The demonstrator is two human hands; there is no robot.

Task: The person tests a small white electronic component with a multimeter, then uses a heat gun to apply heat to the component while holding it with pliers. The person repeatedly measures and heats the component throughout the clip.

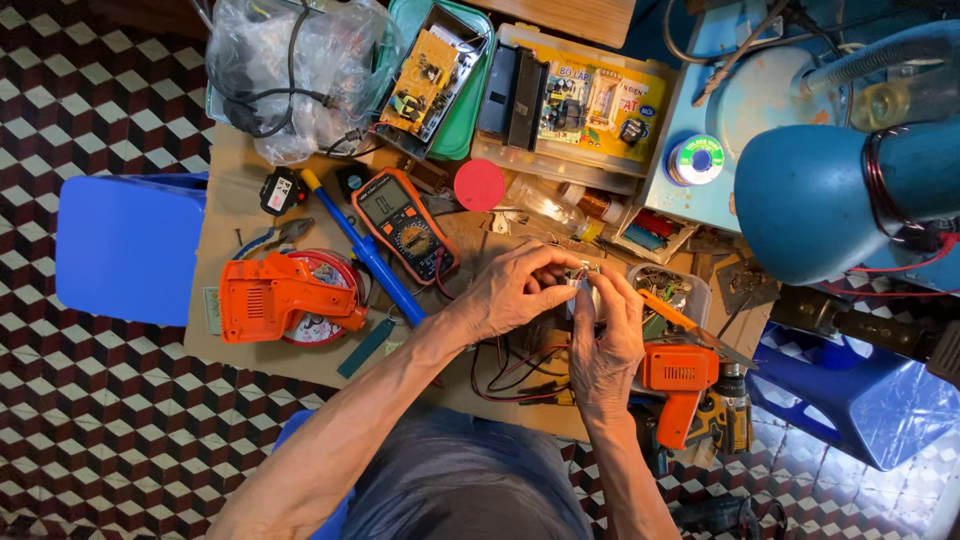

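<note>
Orange multimeter point(405, 225) w/ grey screen, table centre; clear plastic bag point(290, 75) top left.

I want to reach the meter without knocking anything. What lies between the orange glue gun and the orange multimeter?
In the head view, a blue-handled tool lies slantwise between the orange glue gun and the multimeter, close beside the meter's left edge.

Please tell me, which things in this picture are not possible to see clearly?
Head view:
- Small white part with coloured wires: mostly covered by the left hand and right hand; its kind is unclear.
- Round red and white object: half hidden under the orange tool.
- Clear plastic bag: contents blurred by the plastic.
- Blue lamp: cut off by the right edge.
</note>
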